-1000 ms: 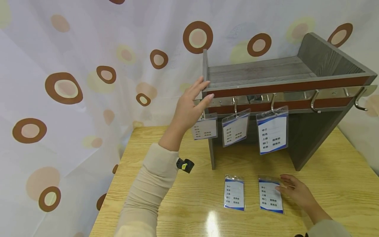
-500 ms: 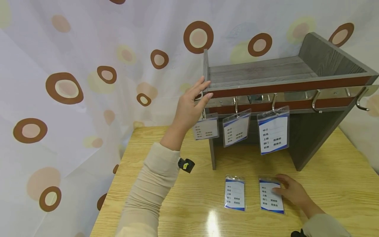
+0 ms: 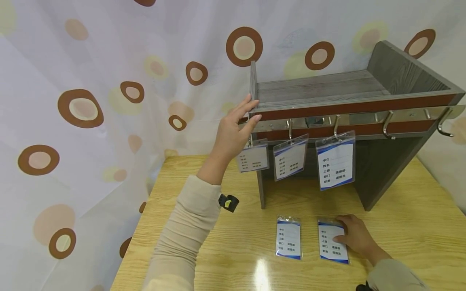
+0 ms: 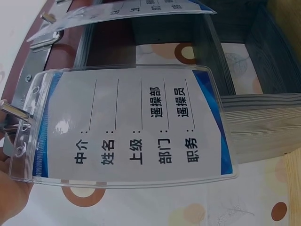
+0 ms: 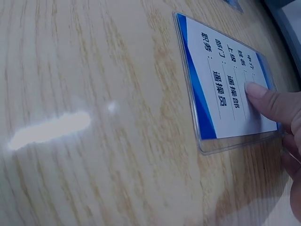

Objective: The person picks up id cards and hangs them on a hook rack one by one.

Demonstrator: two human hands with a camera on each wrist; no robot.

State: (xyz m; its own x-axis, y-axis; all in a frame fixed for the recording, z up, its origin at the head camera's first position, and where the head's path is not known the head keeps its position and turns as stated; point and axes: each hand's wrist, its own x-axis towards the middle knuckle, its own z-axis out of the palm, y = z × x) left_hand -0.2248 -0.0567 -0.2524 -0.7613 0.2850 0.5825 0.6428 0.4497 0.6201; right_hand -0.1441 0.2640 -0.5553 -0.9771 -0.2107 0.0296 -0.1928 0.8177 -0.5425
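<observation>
My left hand (image 3: 233,131) rests on the left end of the grey hook rack (image 3: 397,81), its fingers at the upper corner and its thumb on the front. Just below it hangs an ID badge (image 3: 253,157) in a clear plastic sleeve, seen close up in the left wrist view. Two more badges hang from the middle hooks. On the table, the right-hand ID badge (image 3: 333,241) lies flat, with the right hand (image 3: 358,238) at its upper right side. The thumb (image 5: 263,96) is over the printed face; the other fingers are by the edge, partly hidden.
Another ID badge (image 3: 289,237) lies on the wooden table (image 3: 214,250), left of the one by the right hand. Two bare hooks project at the rack's right, one of them a curved metal hook (image 3: 387,125). A dotted curtain (image 3: 120,121) hangs behind.
The right hand has shifted left over the lying ID badge, and its thumb has come farther across the face. The left hand has stayed on the rack; the hanging badges look almost still.
</observation>
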